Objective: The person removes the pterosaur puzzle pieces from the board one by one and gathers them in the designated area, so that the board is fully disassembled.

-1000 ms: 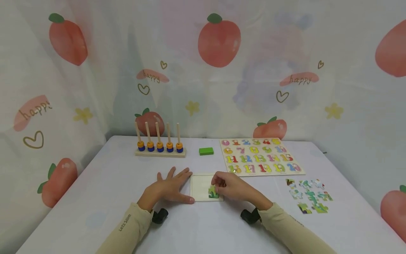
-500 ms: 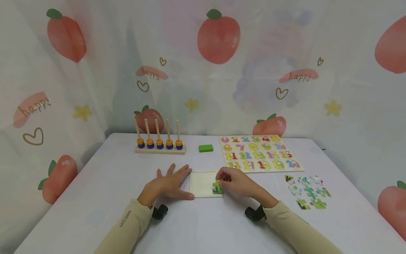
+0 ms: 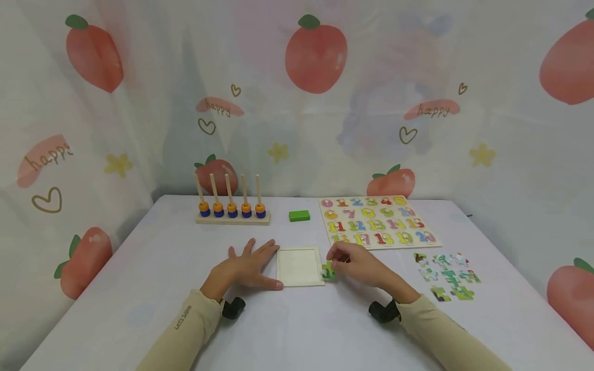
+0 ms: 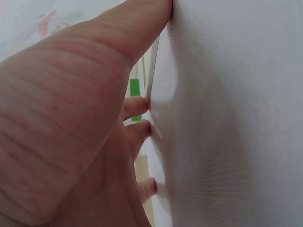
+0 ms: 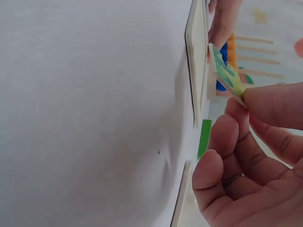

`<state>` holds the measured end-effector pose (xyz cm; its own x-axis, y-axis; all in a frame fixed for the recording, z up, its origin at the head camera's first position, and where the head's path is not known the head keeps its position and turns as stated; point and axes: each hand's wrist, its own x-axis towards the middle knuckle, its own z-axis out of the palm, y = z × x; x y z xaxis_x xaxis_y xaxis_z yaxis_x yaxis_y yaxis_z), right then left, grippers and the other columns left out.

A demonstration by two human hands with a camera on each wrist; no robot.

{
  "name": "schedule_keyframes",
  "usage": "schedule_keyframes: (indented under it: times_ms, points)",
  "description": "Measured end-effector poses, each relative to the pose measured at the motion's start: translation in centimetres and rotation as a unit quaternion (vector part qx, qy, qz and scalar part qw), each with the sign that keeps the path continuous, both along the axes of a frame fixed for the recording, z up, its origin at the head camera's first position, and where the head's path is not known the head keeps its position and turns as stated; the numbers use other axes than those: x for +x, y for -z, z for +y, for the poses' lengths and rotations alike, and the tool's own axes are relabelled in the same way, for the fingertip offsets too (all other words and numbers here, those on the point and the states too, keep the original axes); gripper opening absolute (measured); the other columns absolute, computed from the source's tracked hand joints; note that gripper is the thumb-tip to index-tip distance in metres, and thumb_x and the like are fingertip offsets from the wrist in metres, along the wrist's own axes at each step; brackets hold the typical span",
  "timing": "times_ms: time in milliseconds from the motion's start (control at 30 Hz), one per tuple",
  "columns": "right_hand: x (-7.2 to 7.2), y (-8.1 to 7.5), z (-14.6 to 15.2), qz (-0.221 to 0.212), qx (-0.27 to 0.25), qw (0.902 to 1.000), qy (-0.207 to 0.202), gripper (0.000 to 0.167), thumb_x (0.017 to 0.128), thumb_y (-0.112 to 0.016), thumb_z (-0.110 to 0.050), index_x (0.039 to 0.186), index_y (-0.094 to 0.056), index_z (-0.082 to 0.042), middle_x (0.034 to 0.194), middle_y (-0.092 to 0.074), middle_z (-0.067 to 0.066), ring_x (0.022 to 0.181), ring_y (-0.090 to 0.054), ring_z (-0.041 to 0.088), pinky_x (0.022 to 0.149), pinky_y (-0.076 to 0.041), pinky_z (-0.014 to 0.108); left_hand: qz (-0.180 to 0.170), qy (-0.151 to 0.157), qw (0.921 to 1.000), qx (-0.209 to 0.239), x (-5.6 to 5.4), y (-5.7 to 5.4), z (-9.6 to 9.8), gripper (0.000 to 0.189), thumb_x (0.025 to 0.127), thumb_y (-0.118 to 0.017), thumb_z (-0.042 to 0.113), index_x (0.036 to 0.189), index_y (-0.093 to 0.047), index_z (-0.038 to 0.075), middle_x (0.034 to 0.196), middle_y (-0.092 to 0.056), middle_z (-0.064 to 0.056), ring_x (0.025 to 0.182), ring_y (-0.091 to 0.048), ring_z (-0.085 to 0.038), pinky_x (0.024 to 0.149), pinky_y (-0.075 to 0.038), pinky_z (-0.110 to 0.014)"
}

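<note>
A pale, shallow puzzle tray [image 3: 300, 267] lies on the white table with nothing in it. My left hand [image 3: 248, 267] is spread flat, its thumb and a fingertip against the tray's left edge. Between thumb and finger, my right hand [image 3: 357, 263] pinches a green jigsaw piece [image 3: 328, 271] just off the tray's right edge. In the right wrist view the jigsaw piece [image 5: 227, 74] is tilted and raised off the table, with the other fingers loosely curled below it. Several more jigsaw pieces [image 3: 450, 277] lie grouped to the right.
At the back left stands a bead stacker [image 3: 233, 219] with upright pegs. A green block [image 3: 299, 216] lies right of it. Behind my right hand is a number puzzle board [image 3: 378, 221]. A printed curtain [image 3: 315, 139] hangs behind the table.
My right hand has moved right with the green jigsaw piece, from over the tray to beyond its right edge. The left hand has stayed in place.
</note>
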<state>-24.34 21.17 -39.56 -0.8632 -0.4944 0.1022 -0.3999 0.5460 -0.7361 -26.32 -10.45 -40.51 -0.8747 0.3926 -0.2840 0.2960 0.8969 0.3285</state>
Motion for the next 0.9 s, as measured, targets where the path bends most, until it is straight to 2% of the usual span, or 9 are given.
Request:
schedule_keyframes:
  times_ms: [567,900]
  points:
    - [1.1,-0.7,3.5,-0.009,-0.008,0.9987,0.05,0.006,0.103,-0.07,-0.007,0.109,-0.069,-0.004,0.095,-0.066,0.002,0.089,-0.059,0.022,0.076,-0.052,0.027,-0.001,-0.002,1.0,0.0,0.2,0.0,-0.1,0.107,0.086,-0.08,0.067,0.171,-0.031,0.022,0.179,-0.018,-0.001,0.162,-0.002,-0.047,0.114,0.001,-0.085]
    - [2.0,-1.1,7.1,0.001,0.002,0.9972,0.075,0.007,0.103,-0.068,-0.004,0.11,-0.068,-0.001,0.098,-0.067,0.004,0.089,-0.06,0.023,0.075,-0.055,0.025,-0.002,-0.006,1.0,-0.003,0.4,-0.4,0.0,0.107,0.086,-0.08,0.067,0.171,-0.031,0.023,0.179,-0.018,0.0,0.162,-0.003,-0.046,0.115,0.001,-0.084]
